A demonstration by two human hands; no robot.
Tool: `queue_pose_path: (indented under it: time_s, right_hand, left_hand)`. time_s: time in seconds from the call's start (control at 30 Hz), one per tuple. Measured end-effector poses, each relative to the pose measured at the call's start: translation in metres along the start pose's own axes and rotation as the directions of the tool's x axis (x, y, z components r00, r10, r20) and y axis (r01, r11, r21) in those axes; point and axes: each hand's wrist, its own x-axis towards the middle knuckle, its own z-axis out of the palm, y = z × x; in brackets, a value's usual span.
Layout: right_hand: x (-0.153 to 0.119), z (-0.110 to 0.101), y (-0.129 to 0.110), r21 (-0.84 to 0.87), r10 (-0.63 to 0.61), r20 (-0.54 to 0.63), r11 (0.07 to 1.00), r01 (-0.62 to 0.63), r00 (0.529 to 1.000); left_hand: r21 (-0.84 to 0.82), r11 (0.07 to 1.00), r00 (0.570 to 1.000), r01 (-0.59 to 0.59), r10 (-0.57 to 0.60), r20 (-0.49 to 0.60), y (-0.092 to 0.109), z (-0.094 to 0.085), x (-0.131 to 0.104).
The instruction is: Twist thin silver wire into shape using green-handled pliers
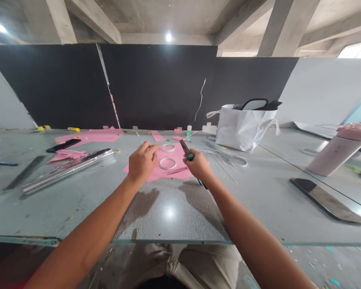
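Observation:
My left hand has its fingers bent, with the fingertips at the left edge of a small white ring; they appear to pinch it. Closer to me, a second white ring lies flat on a pink sheet. My right hand is wrapped round a pair of pliers with green and black handles, the dark jaws pointing up and left. A slim pink tool, perhaps tweezers, rests on the sheet between my hands.
Loose wires lie right of my right hand, before a white bag. Farther right are a phone and a pink bottle. A silvery roll and pink scraps lie left. A glue stick stands behind.

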Motion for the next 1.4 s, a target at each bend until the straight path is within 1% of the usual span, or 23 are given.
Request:
queue_pose_path:
  time_s: [0.1, 0.2, 0.27, 0.37, 0.43, 0.57, 0.77, 0.83, 0.93, 1.03, 1.2, 1.3, 1.4]
  right_hand:
    - [-0.002, 0.003, 0.0, 0.017, -0.013, 0.018, 1.0, 0.013, 1.0]
    - [-0.002, 0.004, 0.0, 0.024, -0.012, 0.024, 1.0, 0.011, 1.0]
    - [-0.001, 0.004, 0.001, 0.023, -0.01, 0.022, 1.0, 0.01, 1.0]
    - [-0.001, 0.003, 0.003, 0.025, -0.011, 0.017, 1.0, 0.011, 1.0]
    - [-0.001, 0.002, 0.003, 0.021, -0.012, 0.016, 1.0, 0.012, 1.0]
    - [-0.001, 0.002, 0.002, 0.01, -0.009, 0.034, 1.0, 0.008, 0.999]
    - [-0.002, 0.002, 0.0, -0.027, -0.018, 0.045, 0.999, 0.019, 0.999]
    - [-0.002, 0.002, 0.0, -0.024, -0.019, 0.031, 1.0, 0.02, 0.999]
    - [-0.001, 0.001, 0.001, 0.047, -0.008, 0.032, 0.999, 0.007, 0.999]
    - [0.0, 0.002, 0.002, 0.14, 0.015, 0.063, 0.99, -0.023, 0.998]
    - [0.001, 0.004, 0.004, 0.219, 0.023, 0.067, 0.975, -0.038, 0.997]
    - [0.001, 0.004, 0.003, 0.238, 0.017, 0.07, 0.971, -0.034, 0.997]
    - [0.0, 0.004, 0.0, 0.249, 0.018, 0.088, 0.968, -0.039, 0.996]
  left_hand:
    - [0.024, 0.999, 0.999, -0.048, 0.048, 0.014, -0.003, 0.002, 0.001]
    - [-0.005, 0.997, 0.995, -0.082, 0.082, 0.064, -0.005, 0.002, 0.002]
    - [-0.055, 0.995, 0.989, -0.078, 0.084, 0.119, -0.007, 0.001, 0.004]
    - [-0.141, 0.989, 0.979, -0.036, 0.064, 0.196, -0.009, -0.002, 0.005]
    - [-0.167, 0.985, 0.975, -0.034, 0.069, 0.211, -0.011, -0.003, 0.006]
    - [-0.181, 0.982, 0.974, -0.058, 0.096, 0.205, -0.016, -0.002, 0.006]
    - [-0.196, 0.976, 0.954, -0.091, 0.142, 0.264, -0.026, 0.005, 0.006]
    - [-0.154, 0.98, 0.964, -0.122, 0.154, 0.217, -0.026, 0.005, 0.007]
    - [-0.04, 0.985, 0.983, -0.17, 0.172, 0.059, -0.022, 0.005, 0.006]
    - [0.037, 0.977, 0.976, -0.208, 0.21, -0.055, -0.017, 0.004, 0.005]
    - [0.05, 0.96, 0.953, -0.276, 0.28, -0.114, -0.013, 0.002, 0.005]
    - [0.028, 0.966, 0.956, -0.255, 0.257, -0.143, -0.014, 0.0, 0.005]
    - [0.015, 0.976, 0.967, -0.217, 0.217, -0.135, -0.018, -0.001, 0.007]
